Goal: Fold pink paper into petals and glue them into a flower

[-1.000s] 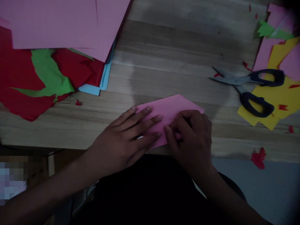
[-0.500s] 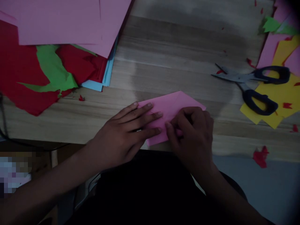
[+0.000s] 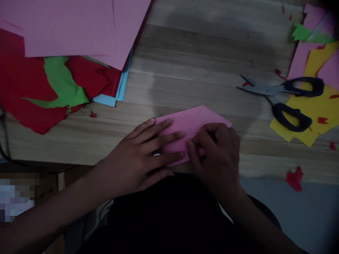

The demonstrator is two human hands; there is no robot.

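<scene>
A folded pink paper [image 3: 194, 121] lies at the near edge of the wooden table [image 3: 201, 70]. My left hand [image 3: 143, 155] rests flat on its left part, fingers stretched out and pressing it down. My right hand [image 3: 217, 155] is curled over the paper's right part, thumb and fingers pinched on a fold near the middle. The paper's lower half is hidden under both hands.
Large pink sheets [image 3: 69, 24] lie over red [image 3: 18, 88], green [image 3: 60, 84] and light blue paper [image 3: 120, 88] at the back left. Dark-handled scissors [image 3: 286, 98] lie open at the right on yellow paper [image 3: 315, 106]. Red scraps [image 3: 293, 178] lie by the table's edge.
Both hands stay on the pink paper with only slight shifts of the fingers. The view moves a little.
</scene>
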